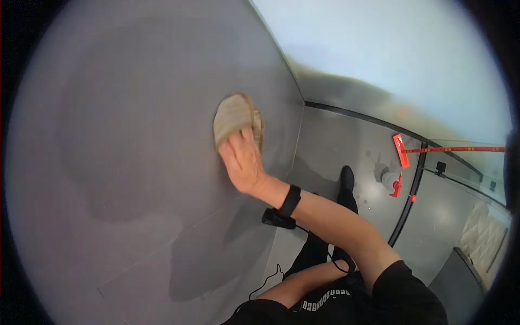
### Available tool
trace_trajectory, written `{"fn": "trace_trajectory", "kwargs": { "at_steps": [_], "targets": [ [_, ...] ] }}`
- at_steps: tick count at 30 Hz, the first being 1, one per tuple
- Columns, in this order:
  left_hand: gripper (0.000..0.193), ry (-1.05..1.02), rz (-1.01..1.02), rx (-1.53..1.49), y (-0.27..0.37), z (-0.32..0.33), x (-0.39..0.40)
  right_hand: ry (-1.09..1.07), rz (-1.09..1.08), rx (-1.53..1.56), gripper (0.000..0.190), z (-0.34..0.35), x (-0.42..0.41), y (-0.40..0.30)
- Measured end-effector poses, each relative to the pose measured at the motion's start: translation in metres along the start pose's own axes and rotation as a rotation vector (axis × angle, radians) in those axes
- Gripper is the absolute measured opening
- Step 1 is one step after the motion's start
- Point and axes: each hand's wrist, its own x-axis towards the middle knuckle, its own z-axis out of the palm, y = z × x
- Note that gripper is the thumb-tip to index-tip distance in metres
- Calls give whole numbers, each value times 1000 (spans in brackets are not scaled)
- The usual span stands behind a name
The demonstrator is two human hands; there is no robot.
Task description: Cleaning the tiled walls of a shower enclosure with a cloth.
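My right hand (243,158) lies against a large grey wall panel (142,122), its fingers tucked into a beige cloth mitt (233,115). A second beige flap shows at the mitt's right side, beside the fingers. Around my right wrist is a black strap (290,201) with a small black device (278,218) and a cable. My left forearm (308,280) crosses low in front of my body; the left hand is hidden behind my right arm.
On the grey floor stands a translucent spray bottle (389,180) with a red trigger. Behind it is a red flat tool head (400,150) on a red pole (455,149). A black floor track (414,191) runs along glass panels. Wet spots lie near my black shoe (347,176).
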Motion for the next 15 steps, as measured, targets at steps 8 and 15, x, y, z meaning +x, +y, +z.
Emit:
{"fn": "trace_trajectory", "kwargs": {
  "at_steps": [8,15],
  "targets": [
    [33,-142,150,-145,67,-6,-7,44,251,251,29,-37,-31,35],
    [33,-217,239,-288,104,-23,-5,-27,1017,1554,51,-128,-53,73]
  ]
}}
